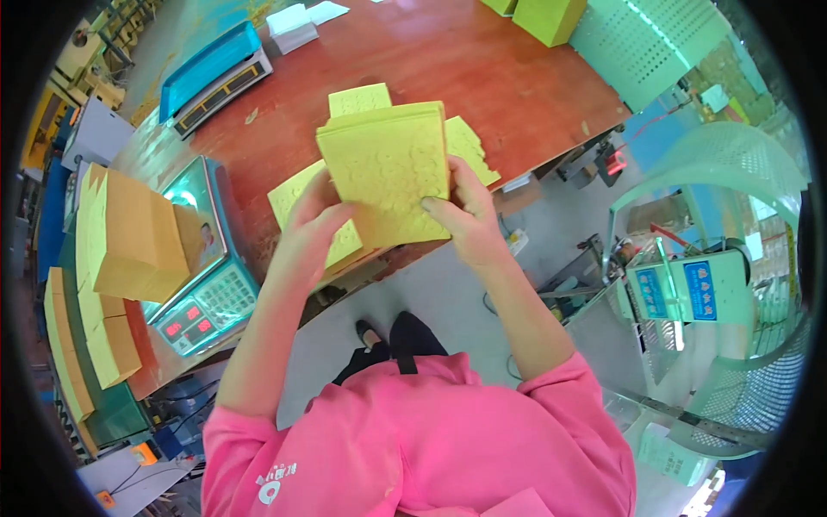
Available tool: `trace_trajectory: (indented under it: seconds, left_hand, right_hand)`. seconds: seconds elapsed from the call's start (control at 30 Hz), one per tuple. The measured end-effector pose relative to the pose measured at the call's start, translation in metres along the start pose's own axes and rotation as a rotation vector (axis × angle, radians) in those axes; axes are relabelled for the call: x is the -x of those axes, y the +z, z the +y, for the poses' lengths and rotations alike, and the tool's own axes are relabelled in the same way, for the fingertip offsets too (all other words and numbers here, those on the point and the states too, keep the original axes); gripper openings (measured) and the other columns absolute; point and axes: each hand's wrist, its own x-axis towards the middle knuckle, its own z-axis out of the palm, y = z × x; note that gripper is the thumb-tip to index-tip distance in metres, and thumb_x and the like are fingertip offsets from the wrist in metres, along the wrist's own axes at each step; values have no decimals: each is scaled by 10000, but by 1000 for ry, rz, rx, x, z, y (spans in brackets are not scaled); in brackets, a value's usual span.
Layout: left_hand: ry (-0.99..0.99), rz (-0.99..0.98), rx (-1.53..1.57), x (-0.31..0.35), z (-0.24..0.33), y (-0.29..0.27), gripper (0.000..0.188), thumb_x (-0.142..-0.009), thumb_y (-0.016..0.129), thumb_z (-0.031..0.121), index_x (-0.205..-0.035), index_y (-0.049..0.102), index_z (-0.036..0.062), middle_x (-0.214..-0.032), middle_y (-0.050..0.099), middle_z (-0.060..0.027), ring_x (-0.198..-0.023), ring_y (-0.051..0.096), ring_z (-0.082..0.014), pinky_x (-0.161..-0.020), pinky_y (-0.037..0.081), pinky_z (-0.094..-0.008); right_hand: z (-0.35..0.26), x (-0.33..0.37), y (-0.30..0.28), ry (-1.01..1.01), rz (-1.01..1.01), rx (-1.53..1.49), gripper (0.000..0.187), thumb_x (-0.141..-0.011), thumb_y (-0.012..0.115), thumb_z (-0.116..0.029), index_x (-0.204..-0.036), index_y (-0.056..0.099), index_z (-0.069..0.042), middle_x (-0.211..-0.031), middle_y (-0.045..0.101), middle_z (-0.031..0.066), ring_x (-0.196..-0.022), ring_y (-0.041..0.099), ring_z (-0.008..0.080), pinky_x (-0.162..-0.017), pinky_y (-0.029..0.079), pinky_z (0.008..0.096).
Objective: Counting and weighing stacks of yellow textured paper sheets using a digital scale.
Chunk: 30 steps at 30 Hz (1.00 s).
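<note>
Between my two hands is a thick stack of yellow paper sheets (388,172), its top sheet dented with small cut or pressed marks. My left hand (315,220) is closed round the stack's lower left edge, thumb on top. On the right edge, my right hand (470,211) grips it the same way, with its thumb on the front face. More yellow paper lies on the red table below: one piece (358,99) shows behind the held stack, another (469,148) to its right, and a further pile (297,191) sits partly under my left hand.
At the left, a teal digital scale (211,297) carries a tall block of yellow-brown paper (142,237). A blue tray (211,69) rests on another scale farther back. White paper (291,26) lies beside it. Green-guarded machinery (689,289) stands at the right, past the red table's (534,103) edge.
</note>
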Motion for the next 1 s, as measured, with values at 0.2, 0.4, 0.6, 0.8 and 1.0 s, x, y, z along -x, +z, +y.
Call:
trace_trajectory:
  seconds: [0.2,0.4,0.6,0.8,1.0]
  left_hand:
    - [-23,-55,13,-81,-33,119,433,-860,481,-42,-1283,542,31,-1182,618,-30,-1109,544,-126,-969,414,-284]
    - [186,-113,-74,-169,-94,212,504,-836,407,-47,-1325,471,57,-1146,600,-39,-1025,566,-113,-893,453,-261]
    - [-15,-58,-124,-191,-144,230,434,-823,400,-105,-1226,463,41,-1134,554,-69,-1121,504,-149,-1000,394,-291]
    - [99,-82,-221,-195,-152,230,449,-826,372,-131,-1234,459,35,-1162,552,-74,-1158,496,-151,-1027,384,-284]
    - [70,-158,-123,-198,-154,222,367,-886,412,-111,-1226,453,22,-1177,569,-95,-1172,525,-171,-1026,423,-325]
  right_hand:
    - [-32,-19,-97,-248,248,677,475,-881,567,38,-1342,481,-39,-1184,595,40,-1096,544,107,-969,417,264]
    - [-25,-57,-207,-354,415,632,517,-846,495,76,-1348,459,-44,-1151,620,80,-1079,585,148,-952,443,287]
    - [14,-62,-260,-161,454,594,477,-806,471,55,-1277,477,-22,-1139,619,114,-1094,592,213,-967,437,318]
    - [20,-73,-254,-310,503,446,479,-794,456,75,-1263,476,-21,-1093,624,112,-1089,592,215,-978,434,326]
    - [14,-71,-244,-301,550,513,415,-820,491,75,-1228,498,2,-1091,615,103,-1053,592,204,-954,444,312]
